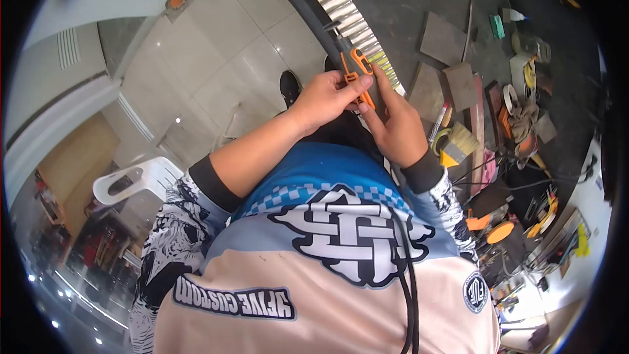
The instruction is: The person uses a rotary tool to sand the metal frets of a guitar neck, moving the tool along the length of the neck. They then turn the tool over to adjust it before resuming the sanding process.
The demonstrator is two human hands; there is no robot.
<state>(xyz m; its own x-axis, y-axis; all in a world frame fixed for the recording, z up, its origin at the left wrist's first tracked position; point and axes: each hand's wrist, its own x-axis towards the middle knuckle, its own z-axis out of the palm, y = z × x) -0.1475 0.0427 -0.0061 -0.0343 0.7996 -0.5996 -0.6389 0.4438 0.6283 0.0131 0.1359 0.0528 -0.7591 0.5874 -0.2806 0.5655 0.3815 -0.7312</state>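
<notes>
A grey and orange handheld power tool (358, 61) is held in front of my body, its narrow metal tip with a small dark disc pointing up and away. My left hand (321, 103) is closed round the tool's lower body, thumb pressed on its orange part. My right hand (401, 132) holds the same tool from the right, thumb near its base and fingers along its side. The fingers under the tool are partly hidden.
A ridged metal strip (347, 10) runs beyond the hands. At right lie flat boards (447, 39), a wide brush (464, 139), tape, bottles, cables and other tools. A white plastic stool (141, 180) stands at left on the tiled floor (216, 33).
</notes>
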